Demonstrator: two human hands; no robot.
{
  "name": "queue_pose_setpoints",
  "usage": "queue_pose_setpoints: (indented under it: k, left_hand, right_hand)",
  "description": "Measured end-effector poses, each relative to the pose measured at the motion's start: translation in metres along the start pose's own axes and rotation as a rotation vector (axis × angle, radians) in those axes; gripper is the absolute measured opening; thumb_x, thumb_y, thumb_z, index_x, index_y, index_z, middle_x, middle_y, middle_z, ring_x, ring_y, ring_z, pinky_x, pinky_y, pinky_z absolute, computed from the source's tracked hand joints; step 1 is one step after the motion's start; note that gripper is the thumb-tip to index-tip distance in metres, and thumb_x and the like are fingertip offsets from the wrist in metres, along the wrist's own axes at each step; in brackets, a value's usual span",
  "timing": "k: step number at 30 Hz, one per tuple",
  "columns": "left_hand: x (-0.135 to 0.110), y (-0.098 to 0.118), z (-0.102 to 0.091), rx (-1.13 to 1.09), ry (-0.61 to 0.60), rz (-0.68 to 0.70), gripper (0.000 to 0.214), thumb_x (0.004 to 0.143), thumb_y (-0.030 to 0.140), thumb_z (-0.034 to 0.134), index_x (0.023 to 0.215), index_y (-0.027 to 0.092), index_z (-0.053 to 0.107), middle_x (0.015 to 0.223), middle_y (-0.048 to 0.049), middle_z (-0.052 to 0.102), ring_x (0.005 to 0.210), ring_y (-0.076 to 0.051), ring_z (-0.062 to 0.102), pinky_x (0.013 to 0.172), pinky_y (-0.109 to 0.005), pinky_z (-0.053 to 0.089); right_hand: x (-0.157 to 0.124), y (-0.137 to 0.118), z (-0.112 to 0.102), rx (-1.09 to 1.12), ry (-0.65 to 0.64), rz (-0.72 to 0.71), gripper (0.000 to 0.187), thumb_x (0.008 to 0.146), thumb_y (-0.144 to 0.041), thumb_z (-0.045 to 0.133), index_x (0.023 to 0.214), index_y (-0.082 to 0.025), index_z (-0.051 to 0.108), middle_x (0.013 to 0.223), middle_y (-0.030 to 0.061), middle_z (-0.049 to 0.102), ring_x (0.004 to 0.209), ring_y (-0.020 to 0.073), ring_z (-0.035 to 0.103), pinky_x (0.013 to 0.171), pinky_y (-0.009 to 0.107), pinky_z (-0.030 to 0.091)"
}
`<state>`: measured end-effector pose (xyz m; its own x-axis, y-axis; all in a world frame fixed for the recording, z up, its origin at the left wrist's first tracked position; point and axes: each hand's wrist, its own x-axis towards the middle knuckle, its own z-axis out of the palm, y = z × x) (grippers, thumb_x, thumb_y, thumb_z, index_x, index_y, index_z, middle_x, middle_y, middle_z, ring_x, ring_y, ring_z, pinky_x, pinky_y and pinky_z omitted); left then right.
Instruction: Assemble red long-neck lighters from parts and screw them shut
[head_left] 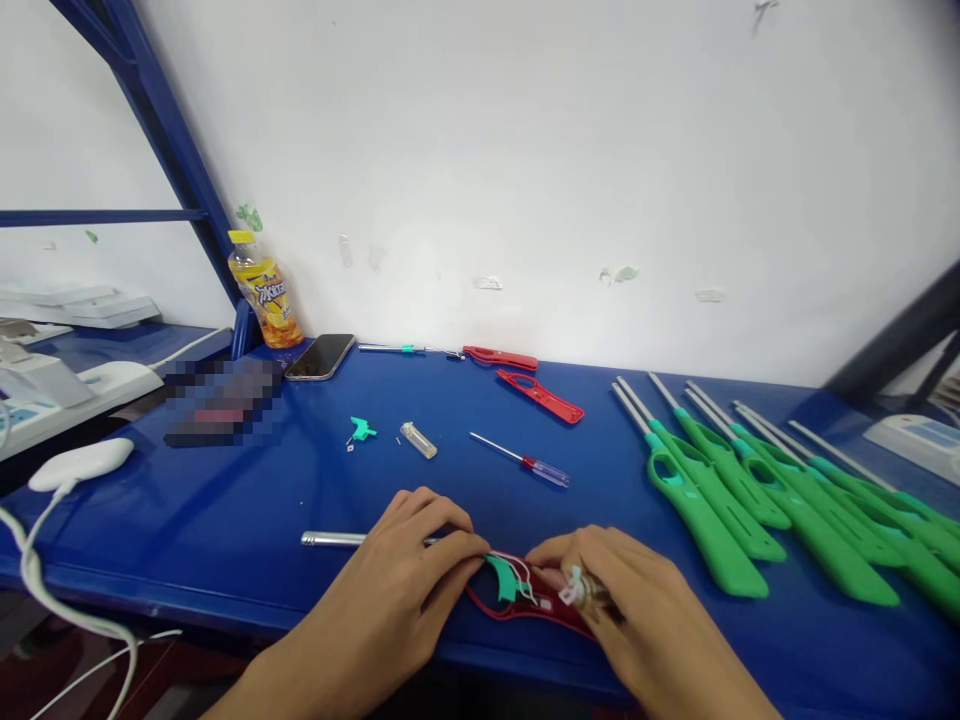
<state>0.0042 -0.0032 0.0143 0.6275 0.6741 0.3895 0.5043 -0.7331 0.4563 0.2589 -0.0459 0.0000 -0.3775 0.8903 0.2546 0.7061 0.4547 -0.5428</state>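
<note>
Near the table's front edge lies an opened lighter casing half [510, 612], red, with a teal trigger [502, 578] and thin white wires inside. Its silver metal tube [330, 539] sticks out to the left. My left hand [412, 575] is closed over the tube end of the casing, fingertips pressed near the trigger. In my right hand [622, 590], closed over the casing's handle end, is a small clear fuel tank [592, 590] with a whitish valve end. The fingers cover most of that tank.
Beyond my hands lie a screwdriver [529, 465], another clear tank [418, 440], a teal trigger piece [362, 430] and red casing halves [540, 395]. Several green lighters [705, 520] fill the right side. A phone [322, 357], bottle [266, 290] and white cable [34, 570] are left.
</note>
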Motion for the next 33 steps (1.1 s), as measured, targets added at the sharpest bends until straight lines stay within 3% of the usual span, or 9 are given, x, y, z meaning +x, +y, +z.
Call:
queue_pose_setpoints:
  k: [7,12,20,26,30,33]
  left_hand:
    - [-0.001,0.001,-0.001,0.000,0.016,0.015,0.020,0.107,0.011,0.055,0.112,0.026,0.066,0.107,0.0011,0.066,0.098,-0.019,0.060,0.095,-0.038,0.041]
    - [0.000,0.001,-0.001,0.013,0.009,0.022,0.020,0.107,0.011,0.053,0.112,0.026,0.066,0.106,0.0009,0.066,0.096,-0.019,0.060,0.092,-0.038,0.042]
    - [-0.001,0.000,-0.001,0.017,0.004,0.004,0.019,0.109,0.014,0.052,0.112,0.026,0.065,0.108,0.0004,0.065,0.096,-0.019,0.059,0.092,-0.038,0.044]
    - [-0.002,0.000,0.002,0.005,-0.005,-0.014,0.021,0.108,0.012,0.053,0.113,0.027,0.065,0.109,0.0010,0.065,0.098,-0.019,0.059,0.101,-0.041,0.042]
    - [-0.002,0.001,0.000,0.010,-0.017,-0.023,0.021,0.108,0.011,0.051,0.112,0.026,0.065,0.108,-0.0004,0.065,0.099,-0.020,0.060,0.101,-0.043,0.043]
    - [-0.001,0.002,-0.001,0.008,-0.040,-0.026,0.021,0.108,0.011,0.051,0.112,0.027,0.065,0.108,-0.0003,0.066,0.098,-0.021,0.060,0.101,-0.044,0.043]
  right_hand:
    - [0.002,-0.002,0.001,-0.110,0.110,-0.133,0.039,0.091,0.003,0.042,0.105,-0.027,0.063,0.095,-0.0052,0.076,0.080,0.0164,0.070,0.074,0.031,0.047]
    - [0.004,-0.007,0.004,-0.228,0.189,-0.188,0.041,0.088,0.007,0.039,0.101,-0.026,0.061,0.088,-0.0044,0.074,0.071,0.0168,0.066,0.070,0.031,0.044]
    - [0.013,-0.019,0.005,-0.394,0.326,-0.274,0.034,0.096,0.004,0.037,0.097,-0.025,0.056,0.080,-0.0020,0.071,0.063,0.0187,0.061,0.062,0.034,0.035]
    - [0.013,-0.017,0.015,-0.214,0.310,-0.191,0.034,0.095,0.002,0.039,0.105,-0.026,0.055,0.099,-0.0011,0.073,0.077,0.0167,0.067,0.076,0.030,0.047]
    - [0.017,-0.023,0.024,-0.075,0.295,-0.061,0.042,0.088,0.007,0.032,0.100,-0.026,0.054,0.093,-0.0020,0.069,0.070,0.0140,0.062,0.065,0.025,0.046]
    - [0.019,-0.027,0.026,0.024,0.282,0.007,0.036,0.093,0.002,0.033,0.098,-0.026,0.054,0.091,-0.0009,0.067,0.068,0.0128,0.062,0.061,0.023,0.046]
